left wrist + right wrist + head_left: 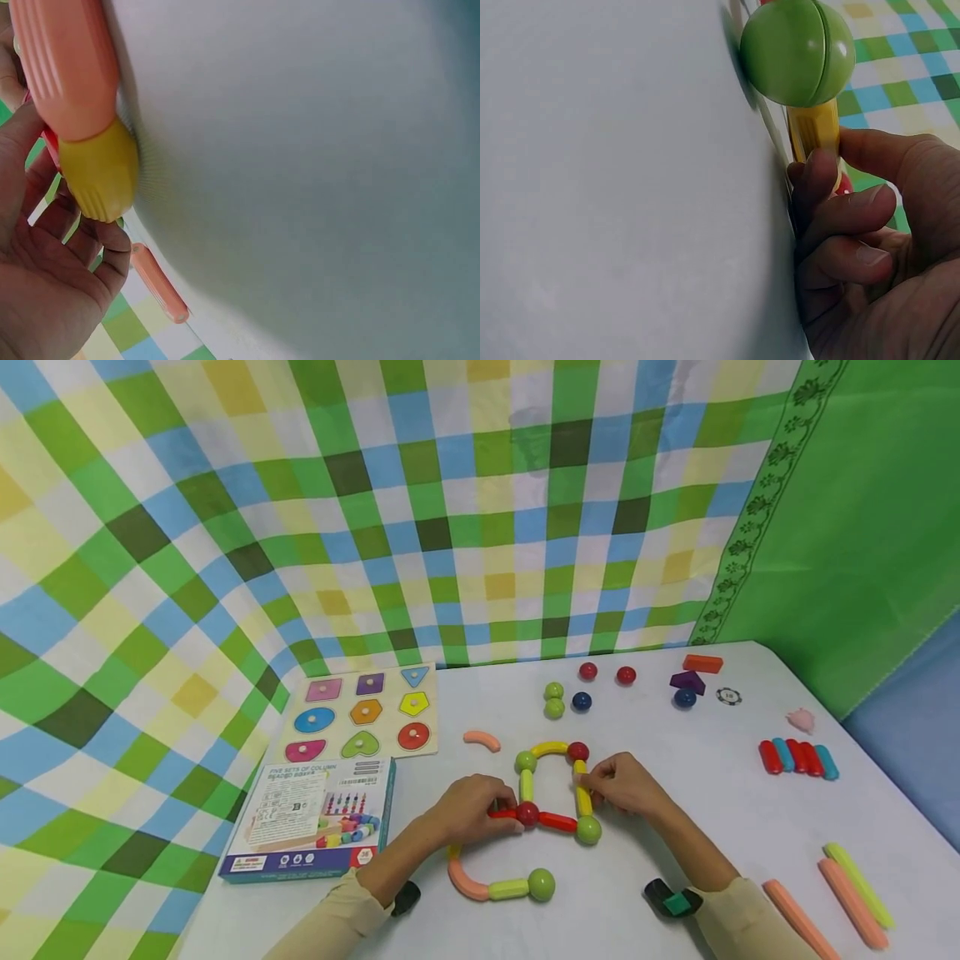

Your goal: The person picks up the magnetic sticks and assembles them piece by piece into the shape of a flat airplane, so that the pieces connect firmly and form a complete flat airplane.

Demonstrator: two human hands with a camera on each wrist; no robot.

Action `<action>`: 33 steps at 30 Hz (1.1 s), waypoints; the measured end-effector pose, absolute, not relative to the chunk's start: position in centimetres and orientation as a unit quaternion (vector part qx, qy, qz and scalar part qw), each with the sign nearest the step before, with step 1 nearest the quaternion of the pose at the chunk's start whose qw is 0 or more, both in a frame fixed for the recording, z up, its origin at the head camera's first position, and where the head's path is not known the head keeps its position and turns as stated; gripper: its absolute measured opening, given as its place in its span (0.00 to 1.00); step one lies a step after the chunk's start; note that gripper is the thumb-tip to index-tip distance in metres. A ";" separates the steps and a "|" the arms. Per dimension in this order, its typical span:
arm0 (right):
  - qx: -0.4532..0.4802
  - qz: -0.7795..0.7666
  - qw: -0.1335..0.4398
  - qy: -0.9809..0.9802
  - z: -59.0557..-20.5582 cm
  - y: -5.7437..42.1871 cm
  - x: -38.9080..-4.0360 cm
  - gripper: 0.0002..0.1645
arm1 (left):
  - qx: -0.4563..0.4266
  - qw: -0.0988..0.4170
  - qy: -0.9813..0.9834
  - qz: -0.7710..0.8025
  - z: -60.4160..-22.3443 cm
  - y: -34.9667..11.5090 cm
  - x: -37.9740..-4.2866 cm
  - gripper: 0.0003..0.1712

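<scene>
On the white table lies a joined shape of sticks and balls. My left hand pinches a red stick beside a red ball. From that ball another red stick runs to a green ball. My right hand pinches the yellow stick between this green ball and the upper red ball. A curved yellow stick and a green ball form the far corner. Below my left hand, a curved peach stick joins a light green stick and green ball.
At left lie a shape puzzle board and a beads box. A loose peach curved stick is near the board. Several loose balls stand at the back. Red and blue sticks and long sticks lie at right.
</scene>
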State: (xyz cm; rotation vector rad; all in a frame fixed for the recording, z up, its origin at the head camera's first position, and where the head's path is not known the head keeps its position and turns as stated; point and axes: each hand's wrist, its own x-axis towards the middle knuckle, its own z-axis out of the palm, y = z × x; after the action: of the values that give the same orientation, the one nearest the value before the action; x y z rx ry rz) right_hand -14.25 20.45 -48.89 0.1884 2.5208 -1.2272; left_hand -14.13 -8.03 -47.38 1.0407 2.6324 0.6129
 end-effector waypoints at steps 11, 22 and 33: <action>0.065 -0.436 0.156 0.884 -49.3 20.2 -15.1 0.19 | 0.377 0.117 0.897 0.201 -47.5 -7.6 -14.2 0.17; 0.074 -0.449 0.162 0.876 -48.8 20.1 -14.8 0.19 | 0.466 0.064 0.871 0.145 -45.1 -5.7 -11.8 0.20; 0.101 -0.454 0.157 0.871 -48.7 19.6 -14.7 0.20 | 0.532 0.236 0.799 0.149 -45.5 -4.3 -8.7 0.19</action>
State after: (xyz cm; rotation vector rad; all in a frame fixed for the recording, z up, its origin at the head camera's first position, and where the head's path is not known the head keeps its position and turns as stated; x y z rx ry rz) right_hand -14.70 19.58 -48.66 0.2879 2.4936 -1.3007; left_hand -8.73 -4.31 -45.49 1.4599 2.1921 0.4082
